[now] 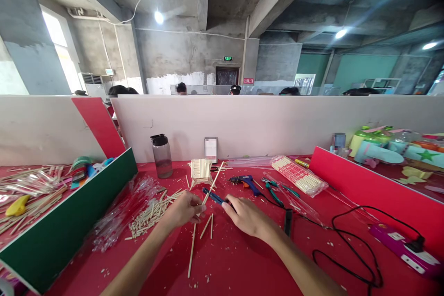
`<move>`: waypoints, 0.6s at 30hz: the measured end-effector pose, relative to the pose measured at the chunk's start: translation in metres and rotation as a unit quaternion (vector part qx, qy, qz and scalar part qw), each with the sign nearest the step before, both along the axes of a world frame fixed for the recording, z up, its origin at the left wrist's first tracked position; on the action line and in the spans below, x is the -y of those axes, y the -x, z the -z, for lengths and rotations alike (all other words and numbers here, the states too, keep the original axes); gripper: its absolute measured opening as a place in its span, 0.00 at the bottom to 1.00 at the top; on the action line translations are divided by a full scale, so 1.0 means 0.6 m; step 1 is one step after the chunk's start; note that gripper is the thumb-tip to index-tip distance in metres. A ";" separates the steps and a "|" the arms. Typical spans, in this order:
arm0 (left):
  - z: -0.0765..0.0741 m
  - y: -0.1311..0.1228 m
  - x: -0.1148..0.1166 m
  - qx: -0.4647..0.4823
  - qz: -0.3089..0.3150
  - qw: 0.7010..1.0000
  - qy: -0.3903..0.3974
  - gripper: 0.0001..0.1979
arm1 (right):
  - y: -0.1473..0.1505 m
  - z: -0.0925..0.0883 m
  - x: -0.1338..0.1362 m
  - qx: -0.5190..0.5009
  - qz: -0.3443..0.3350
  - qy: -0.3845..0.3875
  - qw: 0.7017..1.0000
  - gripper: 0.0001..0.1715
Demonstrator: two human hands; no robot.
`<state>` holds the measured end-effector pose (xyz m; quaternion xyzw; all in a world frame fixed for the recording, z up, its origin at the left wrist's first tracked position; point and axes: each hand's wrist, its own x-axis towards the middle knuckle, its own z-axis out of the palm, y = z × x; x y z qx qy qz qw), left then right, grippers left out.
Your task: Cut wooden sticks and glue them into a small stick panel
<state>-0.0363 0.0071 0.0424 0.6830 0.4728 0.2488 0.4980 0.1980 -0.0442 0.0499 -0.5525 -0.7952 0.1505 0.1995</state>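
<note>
My left hand (pixel 185 209) is closed around a thin wooden stick (pixel 218 176) that slants up and away to the right. My right hand (pixel 244 215) grips a slim dark blue hand tool (pixel 214 196), its far end touching or just beside the stick; its exact kind is unclear. Just beyond stands a small structure built of sticks (pixel 201 171). Below the hands lie a long loose stick (pixel 192 252) and two short pieces (pixel 207 226) on the red table (pixel 222 268). A heap of short cut sticks (pixel 151 217) lies left of my left hand.
Behind are a dark bottle (pixel 162 157) and a phone (pixel 210 149) against the white partition (pixel 249 122). On the right lie a glue gun (pixel 246 182), green-handled pliers (pixel 272 190), packed sticks (pixel 298 175), a black cable (pixel 342 236) and a purple power strip (pixel 404 249). Dividers (pixel 86 212) flank the place.
</note>
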 end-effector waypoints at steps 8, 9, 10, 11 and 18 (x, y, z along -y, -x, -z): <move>0.010 -0.001 -0.009 -0.010 0.000 1.000 -0.003 0.19 | 0.009 0.015 -0.003 0.065 0.035 -0.038 0.997 0.30; 0.011 -0.001 -0.009 -0.013 -0.001 1.000 -0.008 0.18 | 0.010 0.015 -0.003 0.068 0.037 -0.040 0.996 0.30; 0.011 -0.001 -0.009 -0.017 -0.002 1.000 -0.014 0.18 | 0.011 0.016 -0.002 0.071 0.039 -0.040 0.996 0.31; 0.011 -0.002 -0.008 -0.021 -0.003 1.000 -0.019 0.18 | 0.011 0.016 -0.002 0.072 0.040 -0.039 0.996 0.32; 0.015 -0.012 -0.003 -0.056 -0.018 0.996 -0.067 0.16 | 0.012 0.017 -0.002 0.080 0.049 -0.035 0.995 0.32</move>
